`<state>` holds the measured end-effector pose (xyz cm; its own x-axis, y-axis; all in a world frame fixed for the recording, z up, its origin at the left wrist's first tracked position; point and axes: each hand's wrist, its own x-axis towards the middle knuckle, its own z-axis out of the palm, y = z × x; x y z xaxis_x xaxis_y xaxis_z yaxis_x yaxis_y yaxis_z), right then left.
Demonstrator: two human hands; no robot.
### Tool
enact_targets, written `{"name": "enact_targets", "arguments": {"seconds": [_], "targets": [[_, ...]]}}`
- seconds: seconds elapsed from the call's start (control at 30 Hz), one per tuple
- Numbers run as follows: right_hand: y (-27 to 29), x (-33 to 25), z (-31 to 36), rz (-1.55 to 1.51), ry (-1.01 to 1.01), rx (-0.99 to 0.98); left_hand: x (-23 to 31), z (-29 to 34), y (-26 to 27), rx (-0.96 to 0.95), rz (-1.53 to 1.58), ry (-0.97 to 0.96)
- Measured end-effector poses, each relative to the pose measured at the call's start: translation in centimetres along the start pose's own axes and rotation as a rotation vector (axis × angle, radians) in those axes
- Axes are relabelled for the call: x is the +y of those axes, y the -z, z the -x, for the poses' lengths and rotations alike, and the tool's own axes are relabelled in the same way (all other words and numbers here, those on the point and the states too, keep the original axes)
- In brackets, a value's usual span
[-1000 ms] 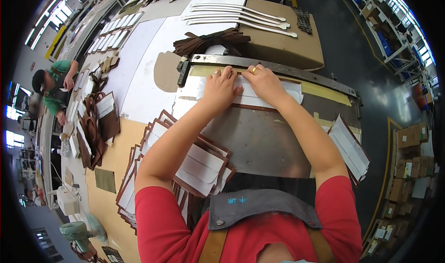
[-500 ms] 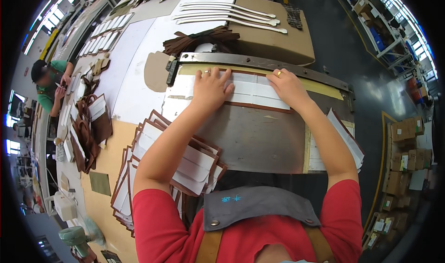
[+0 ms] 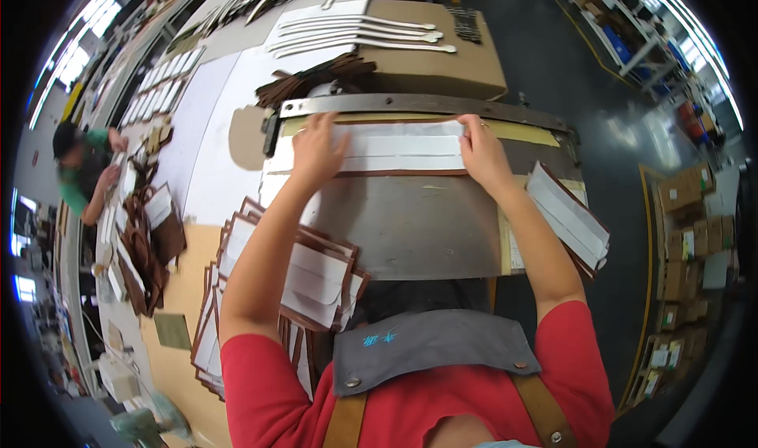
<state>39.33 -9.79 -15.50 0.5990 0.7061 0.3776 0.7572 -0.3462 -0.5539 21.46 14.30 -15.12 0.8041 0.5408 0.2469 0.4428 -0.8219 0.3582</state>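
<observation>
The left hand (image 3: 319, 156) lies at the left end of a long white panel (image 3: 403, 149) with brown edging, its fingers a little apart and pointing to the far side, its thumb over the white face. It is slightly blurred, and I cannot tell whether it grips the panel or only rests on it. The right hand (image 3: 484, 157) is narrow, fingers bent in, pinching the panel's right end by the far corner.

The panel lies flat between the hands, its long sides running left to right, on the far part of a grey metal plate (image 3: 387, 223). Just beyond it runs a yellow strip (image 3: 525, 134), and behind that a metal bar (image 3: 426, 110) spans the plate's far side.

Near the left forearm, a loose stack of brown-edged white panels (image 3: 317, 274) sits at the plate's near left; a similar white piece (image 3: 567, 215) lies slanted beyond the right forearm. Past the bar are a bundle of brown strips (image 3: 312, 81) and, farther, pale curved strips (image 3: 355, 31) reaching onto a cardboard box (image 3: 434, 71).

On the left, the table (image 3: 201, 251) carries brown bag pieces (image 3: 164, 235) and a small olive square (image 3: 172, 330). A co-worker in green (image 3: 73, 183) stands at its far left. Cartons (image 3: 687, 191) are piled on the right.
</observation>
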Motion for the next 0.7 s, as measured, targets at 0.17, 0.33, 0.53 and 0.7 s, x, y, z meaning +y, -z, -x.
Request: {"name": "enact_targets", "arguments": {"seconds": [0.17, 0.33, 0.53, 0.7], "targets": [[8.0, -1.2, 4.6, -0.108, 0.125, 0.402, -4.6, 3.0, 4.0, 0.119, 0.104, -0.030], [20.1, 5.0, 16.4, -0.223, -0.261, 0.601, -5.1, 5.4, 5.8, 0.041, 0.185, -0.025], [19.5, 6.9, 21.0, 0.456, -0.364, 0.467, -1.7, 8.8, 6.9, -0.299, 0.136, -0.121], [12.4, 3.6, 15.4, 0.334, 0.004, -0.013, 0.0, 12.5, 3.9, -0.286, -0.106, -0.188]]}}
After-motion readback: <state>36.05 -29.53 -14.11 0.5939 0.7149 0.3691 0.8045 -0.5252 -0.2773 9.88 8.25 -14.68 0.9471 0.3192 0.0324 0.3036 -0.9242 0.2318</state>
